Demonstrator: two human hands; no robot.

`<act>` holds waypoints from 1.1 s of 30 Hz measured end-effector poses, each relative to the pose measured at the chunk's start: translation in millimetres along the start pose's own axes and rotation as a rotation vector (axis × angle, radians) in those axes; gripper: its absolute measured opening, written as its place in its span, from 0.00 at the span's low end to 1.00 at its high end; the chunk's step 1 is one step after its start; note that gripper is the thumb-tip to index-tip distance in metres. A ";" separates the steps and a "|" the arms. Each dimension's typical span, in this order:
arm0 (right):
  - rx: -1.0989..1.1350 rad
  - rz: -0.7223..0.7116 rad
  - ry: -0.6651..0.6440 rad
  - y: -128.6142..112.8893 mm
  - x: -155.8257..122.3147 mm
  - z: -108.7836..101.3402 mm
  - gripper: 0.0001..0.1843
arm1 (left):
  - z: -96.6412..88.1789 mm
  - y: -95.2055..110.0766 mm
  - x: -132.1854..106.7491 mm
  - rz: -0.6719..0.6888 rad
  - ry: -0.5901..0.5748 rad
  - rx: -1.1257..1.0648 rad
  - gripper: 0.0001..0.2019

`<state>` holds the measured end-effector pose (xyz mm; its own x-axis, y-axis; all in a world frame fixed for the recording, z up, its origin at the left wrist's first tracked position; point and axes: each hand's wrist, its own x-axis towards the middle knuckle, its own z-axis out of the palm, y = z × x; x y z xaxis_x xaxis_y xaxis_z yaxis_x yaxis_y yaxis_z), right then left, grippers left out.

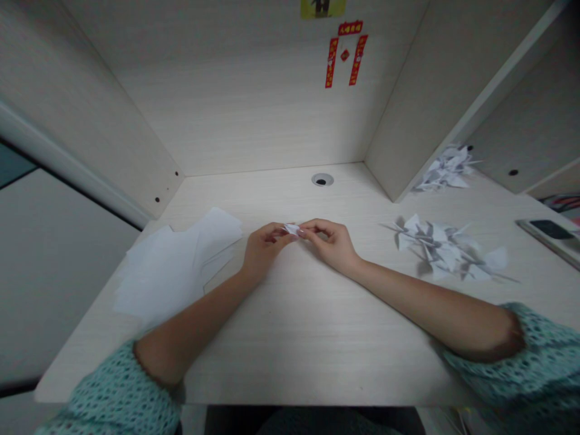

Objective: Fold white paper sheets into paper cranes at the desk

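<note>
A small folded piece of white paper (292,229) is pinched between both hands just above the pale wooden desk (299,326). My left hand (264,246) grips its left end with curled fingers. My right hand (330,240) grips the right end, fingertips pressed together on the paper. Both forearms rest on the desk, with green knitted sleeves pushed up.
A stack of flat white paper sheets (176,263) lies at the left. Several folded paper cranes (441,248) lie at the right, with another pile of cranes (446,169) farther back right. A phone (550,232) sits at the far right edge. A cable hole (322,179) is at the back. Wooden partition walls enclose the desk.
</note>
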<state>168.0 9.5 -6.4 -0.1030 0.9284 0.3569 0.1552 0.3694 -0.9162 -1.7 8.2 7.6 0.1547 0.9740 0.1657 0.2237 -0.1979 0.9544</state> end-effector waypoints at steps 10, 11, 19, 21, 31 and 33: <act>0.139 0.098 -0.194 2.6 -3.7 2.0 0.15 | 1.7 -0.9 -1.8 0.081 0.033 0.057 0.21; 0.158 0.080 -0.210 3.6 -2.7 2.0 0.14 | 1.5 -0.6 -2.4 0.097 0.054 0.075 0.19; 0.063 0.030 -0.195 5.3 0.6 -0.2 0.11 | 1.3 1.7 -6.9 0.224 0.173 0.122 0.08; 0.044 0.032 -0.209 5.1 -0.2 -0.9 0.11 | 1.2 0.8 -7.0 0.251 0.146 0.062 0.06; 0.081 0.059 -0.187 1.5 0.2 0.3 0.12 | -0.8 -1.7 -3.9 0.203 0.146 0.026 0.06; 0.066 0.053 -0.176 0.0 0.1 0.5 0.12 | -1.2 1.2 -3.8 0.190 0.160 0.038 0.05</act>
<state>167.5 9.6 -6.5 -0.2680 0.9230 0.2760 0.1005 0.3117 -0.9448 -3.1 4.5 8.5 0.0438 0.9232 0.3818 0.2413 -0.3807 0.8927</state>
